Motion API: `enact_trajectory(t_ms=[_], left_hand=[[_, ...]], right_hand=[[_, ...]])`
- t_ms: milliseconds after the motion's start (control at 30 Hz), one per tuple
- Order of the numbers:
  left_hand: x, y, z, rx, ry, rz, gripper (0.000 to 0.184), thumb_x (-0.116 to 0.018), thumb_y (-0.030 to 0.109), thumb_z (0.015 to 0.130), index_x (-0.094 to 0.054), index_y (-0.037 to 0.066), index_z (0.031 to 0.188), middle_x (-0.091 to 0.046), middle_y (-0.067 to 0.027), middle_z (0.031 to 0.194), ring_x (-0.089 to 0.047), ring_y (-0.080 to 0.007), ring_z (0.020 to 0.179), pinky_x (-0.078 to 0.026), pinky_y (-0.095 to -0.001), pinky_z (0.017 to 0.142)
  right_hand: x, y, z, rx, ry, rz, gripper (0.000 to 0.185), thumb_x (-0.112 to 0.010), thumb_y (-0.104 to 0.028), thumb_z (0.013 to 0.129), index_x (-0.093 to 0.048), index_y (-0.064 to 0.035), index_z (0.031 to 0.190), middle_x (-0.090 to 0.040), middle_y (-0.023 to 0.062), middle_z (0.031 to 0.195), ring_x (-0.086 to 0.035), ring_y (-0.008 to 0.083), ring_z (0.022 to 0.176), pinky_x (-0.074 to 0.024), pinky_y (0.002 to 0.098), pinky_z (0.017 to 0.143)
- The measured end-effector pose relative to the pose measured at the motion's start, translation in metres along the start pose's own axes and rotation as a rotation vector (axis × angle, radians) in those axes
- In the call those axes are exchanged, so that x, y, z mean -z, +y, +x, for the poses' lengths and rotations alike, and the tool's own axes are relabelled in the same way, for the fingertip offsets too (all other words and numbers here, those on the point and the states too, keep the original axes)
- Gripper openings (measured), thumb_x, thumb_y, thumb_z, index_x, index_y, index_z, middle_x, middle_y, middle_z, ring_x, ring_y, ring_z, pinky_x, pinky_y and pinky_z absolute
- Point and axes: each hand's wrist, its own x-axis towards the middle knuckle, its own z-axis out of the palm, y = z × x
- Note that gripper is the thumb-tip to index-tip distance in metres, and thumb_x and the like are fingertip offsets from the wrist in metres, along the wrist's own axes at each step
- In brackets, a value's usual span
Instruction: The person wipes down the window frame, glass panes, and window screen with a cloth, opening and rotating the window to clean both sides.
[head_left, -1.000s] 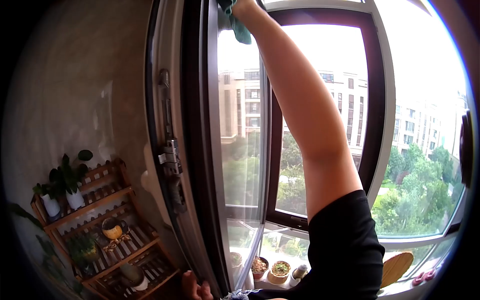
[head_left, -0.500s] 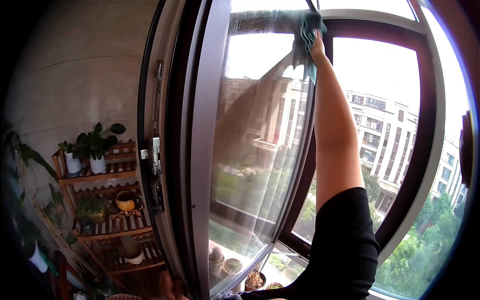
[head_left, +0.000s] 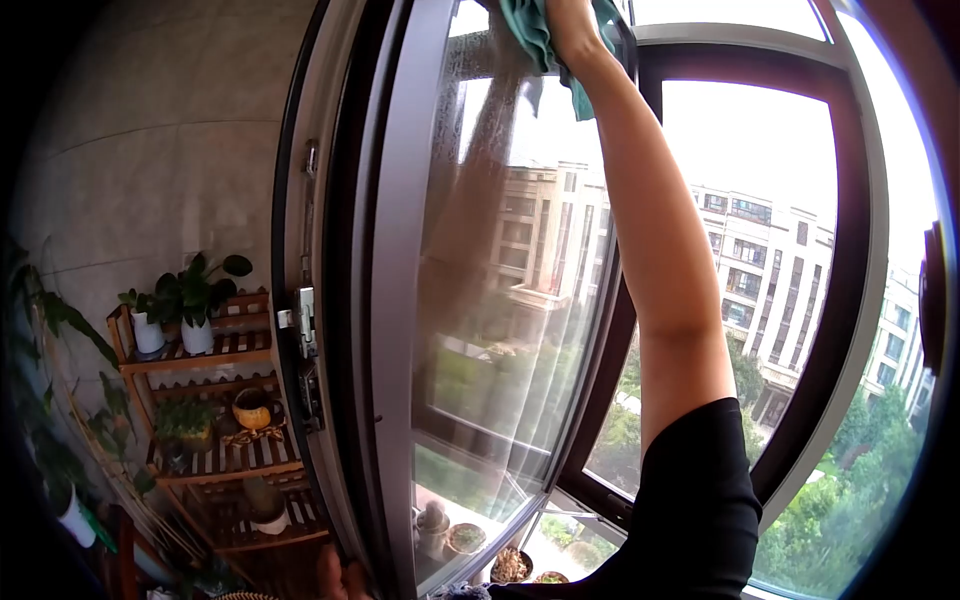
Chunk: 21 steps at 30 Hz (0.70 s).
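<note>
High at the top edge, my right hand (head_left: pixel 573 32) presses a green cloth (head_left: pixel 533 30) against the upper part of the open window's glass (head_left: pixel 510 260). The arm is raised and stretched out, and part of the hand is cut off by the frame. Water droplets or streaks show on the pane left of the cloth. At the bottom edge, my left hand (head_left: pixel 340 575) is beside the dark window frame (head_left: pixel 395 300); only some fingers show, dim and partly cut off, and what they touch cannot be made out.
A wooden shelf (head_left: pixel 215 355) with potted plants stands at the left by the tiled wall (head_left: pixel 170 170). Small pots (head_left: pixel 512 564) sit below the window. A second dark-framed window (head_left: pixel 740 60) is at the right. A metal latch (head_left: pixel 305 320) juts from the frame edge.
The view has turned left since the earliest frame. Over the last half second, my right hand and the cloth have moved left and up along the top of the glass.
</note>
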Motion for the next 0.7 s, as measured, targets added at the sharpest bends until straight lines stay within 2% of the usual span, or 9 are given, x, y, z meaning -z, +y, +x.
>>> enact_trajectory(t_ms=[33,67,233,300,367,467,533,633,700], left_hand=[[0.005,-0.006,0.003,0.0,-0.001,0.001,0.028,-0.054,0.008,0.104,-0.061,-0.011,0.125,-0.06,-0.0363,0.129,-0.063,-0.0444,0.116,-0.054,-0.0465,0.099],[0.009,-0.013,0.008,0.024,-0.066,-0.177,0.033,-0.054,0.009,0.104,-0.058,-0.011,0.13,-0.059,-0.0374,0.131,-0.062,-0.0456,0.116,-0.053,-0.0464,0.099],[0.028,-0.05,0.01,-0.333,-0.191,-0.11,0.042,-0.055,0.012,0.104,-0.054,-0.008,0.141,-0.057,-0.0347,0.136,-0.062,-0.0454,0.116,-0.051,-0.0455,0.099],[0.049,-0.033,0.015,0.344,-0.498,-0.425,0.044,-0.058,0.014,0.103,-0.055,-0.004,0.143,-0.061,-0.0282,0.136,-0.064,-0.0438,0.114,-0.052,-0.0447,0.096],[0.057,-0.049,-0.022,0.344,-0.498,-0.348,0.044,-0.059,0.014,0.103,-0.055,-0.002,0.143,-0.063,-0.0253,0.135,-0.065,-0.0419,0.113,-0.052,-0.0444,0.096],[0.048,-0.02,-0.001,0.359,-0.438,-0.239,0.043,-0.06,0.013,0.102,-0.056,0.0,0.143,-0.066,-0.0225,0.131,-0.066,-0.0395,0.11,-0.052,-0.043,0.095],[0.046,-0.019,-0.008,0.376,-0.375,-0.198,0.043,-0.061,0.013,0.102,-0.057,0.0,0.143,-0.067,-0.0225,0.129,-0.067,-0.0389,0.11,-0.052,-0.0419,0.095],[0.036,-0.041,-0.061,0.348,-0.237,-0.195,0.04,-0.062,0.01,0.101,-0.061,0.0,0.139,-0.068,-0.0213,0.128,-0.067,-0.0365,0.11,-0.052,-0.0417,0.097],[0.031,-0.029,-0.036,0.332,-0.216,-0.249,0.038,-0.062,0.007,0.1,-0.062,0.0,0.138,-0.069,-0.0207,0.123,-0.068,-0.0345,0.106,-0.052,-0.0405,0.095]], right_hand=[[0.005,-0.043,0.003,-0.051,-0.155,-0.061,0.058,-0.049,-0.035,0.105,-0.041,-0.0078,0.156,-0.033,0.0185,0.163,-0.024,0.0339,0.153,-0.0182,0.0417,0.125],[0.006,-0.044,0.002,0.387,0.112,0.091,0.057,-0.05,-0.033,0.105,-0.043,-0.0066,0.154,-0.035,0.0181,0.162,-0.027,0.0324,0.152,-0.0207,0.0405,0.124],[0.002,0.009,0.048,0.427,0.109,0.257,0.053,-0.055,-0.028,0.104,-0.047,-0.0027,0.15,-0.044,0.0155,0.157,-0.036,0.0291,0.148,-0.026,0.0366,0.121],[-0.003,0.052,0.071,0.399,0.15,0.207,0.048,-0.052,-0.028,0.105,-0.051,-0.002,0.147,-0.047,0.0156,0.155,-0.038,0.0281,0.146,-0.0274,0.0367,0.121],[-0.001,0.107,0.066,0.42,0.188,0.151,0.046,-0.05,-0.027,0.106,-0.053,-0.0018,0.144,-0.048,0.0155,0.154,-0.04,0.0275,0.145,-0.0284,0.0365,0.12],[0.023,0.164,0.02,0.198,0.205,-0.671,0.061,-0.049,0.01,0.087,-0.052,-0.0106,0.145,-0.059,0.019,0.137,-0.059,0.0378,0.122,-0.0488,0.0445,0.103],[0.033,0.179,0.022,-0.154,-0.012,-0.67,0.053,-0.045,-0.011,0.1,-0.046,-0.0199,0.152,-0.043,0.0134,0.158,-0.044,0.0308,0.144,-0.0411,0.0372,0.114],[0.029,0.274,0.013,-0.933,0.214,-0.218,0.064,-0.034,-0.056,0.104,-0.038,-0.0232,0.159,-0.035,0.0019,0.165,-0.032,0.0221,0.152,-0.0244,0.0441,0.123],[0.027,0.282,0.015,-1.003,0.248,-0.224,0.062,-0.035,-0.053,0.104,-0.038,-0.0213,0.158,-0.036,0.003,0.164,-0.032,0.0224,0.152,-0.0247,0.0433,0.123]])
